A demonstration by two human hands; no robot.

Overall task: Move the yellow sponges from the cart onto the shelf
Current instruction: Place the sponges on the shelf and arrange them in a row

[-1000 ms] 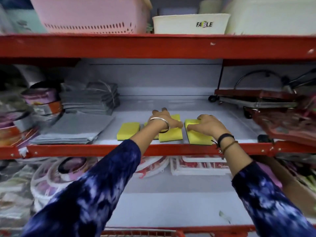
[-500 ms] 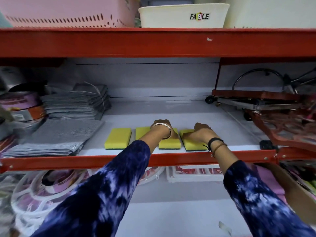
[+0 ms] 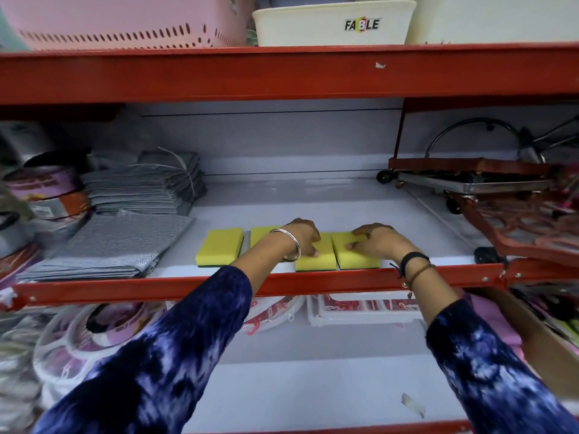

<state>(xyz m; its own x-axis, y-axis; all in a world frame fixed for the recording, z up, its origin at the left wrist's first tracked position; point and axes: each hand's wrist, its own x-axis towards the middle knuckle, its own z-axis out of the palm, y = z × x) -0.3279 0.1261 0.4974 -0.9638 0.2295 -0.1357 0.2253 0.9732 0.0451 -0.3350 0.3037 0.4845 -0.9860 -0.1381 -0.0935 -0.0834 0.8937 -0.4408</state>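
Several yellow sponges with green undersides lie in a row near the front of the white middle shelf point(image 3: 313, 198). The leftmost sponge point(image 3: 220, 247) lies free. A second sponge point(image 3: 261, 234) is partly hidden behind my left wrist. My left hand point(image 3: 302, 238) rests with curled fingers on the third sponge point(image 3: 315, 261). My right hand point(image 3: 379, 241) lies on top of the rightmost sponge point(image 3: 355, 258), fingers pressed on it. These two sponges touch side by side. The cart is out of view.
Grey cloth stacks point(image 3: 112, 245) and tape rolls point(image 3: 44, 189) fill the shelf's left side. A folded red trolley point(image 3: 470, 173) and red racks point(image 3: 526, 227) crowd the right. The red shelf rail point(image 3: 188, 286) runs along the front. Pink basket point(image 3: 125, 20) and white tub point(image 3: 332, 23) sit above.
Both hands have drawn the two right sponges toward the shelf's front edge and squared them into a straight row. The view has moved closer.
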